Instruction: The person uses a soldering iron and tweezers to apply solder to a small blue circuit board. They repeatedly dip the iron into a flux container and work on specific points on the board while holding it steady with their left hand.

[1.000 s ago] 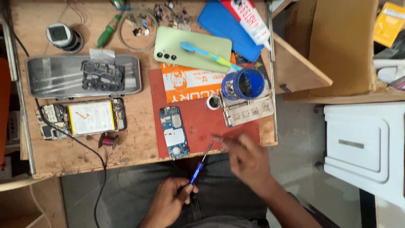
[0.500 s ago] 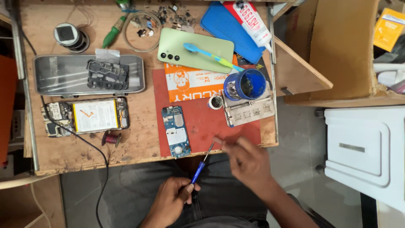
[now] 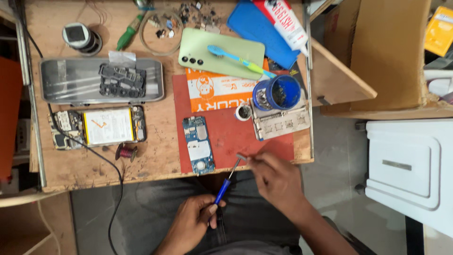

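Note:
My left hand [image 3: 193,222] is closed around the blue handle of a thin screwdriver-like tool [image 3: 225,182], just below the table's front edge. Its metal shaft points up and to the right. My right hand [image 3: 276,177] pinches the tool's tip [image 3: 241,156] between thumb and forefinger, over the lower edge of a red mat [image 3: 226,137]. A blue circuit board [image 3: 198,144] lies on the mat, just left of the tip.
A blue cup [image 3: 278,92], a small white pot [image 3: 243,112] and a metal plate [image 3: 281,123] sit on the mat's right. A green phone back [image 3: 207,56] carries a toothbrush [image 3: 240,59]. At left are a grey tray [image 3: 61,85], an opened phone [image 3: 99,126] and a wire spool [image 3: 126,152].
Both hands stay almost where they were, still on the tool. The view has shifted slightly, so the table sits a little lower in the picture.

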